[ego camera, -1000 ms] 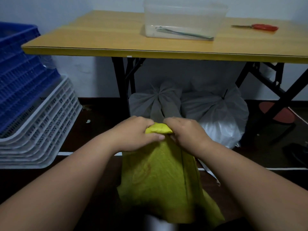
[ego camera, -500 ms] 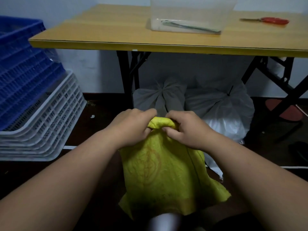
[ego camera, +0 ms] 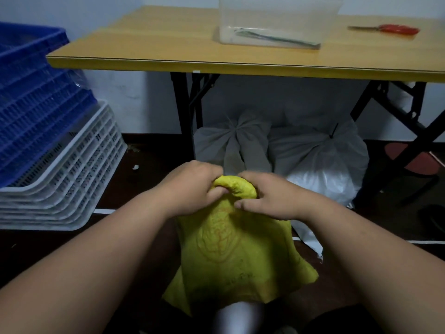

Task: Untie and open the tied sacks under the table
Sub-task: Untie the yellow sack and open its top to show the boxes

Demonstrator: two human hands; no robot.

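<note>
On the dark floor at lower centre, the left hand (ego camera: 192, 189) and right hand (ego camera: 269, 198) clutch the yellow woven sack's (ego camera: 231, 256) bunched, rounded neck.

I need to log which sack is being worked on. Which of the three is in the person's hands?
The yellow sack, gripped at its bunched top by both hands; the two grey-white sacks lie untouched under the table.

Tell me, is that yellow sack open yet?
Not yet: the yellow sack has its top bunched shut, gripped by the left hand and right hand.
</note>
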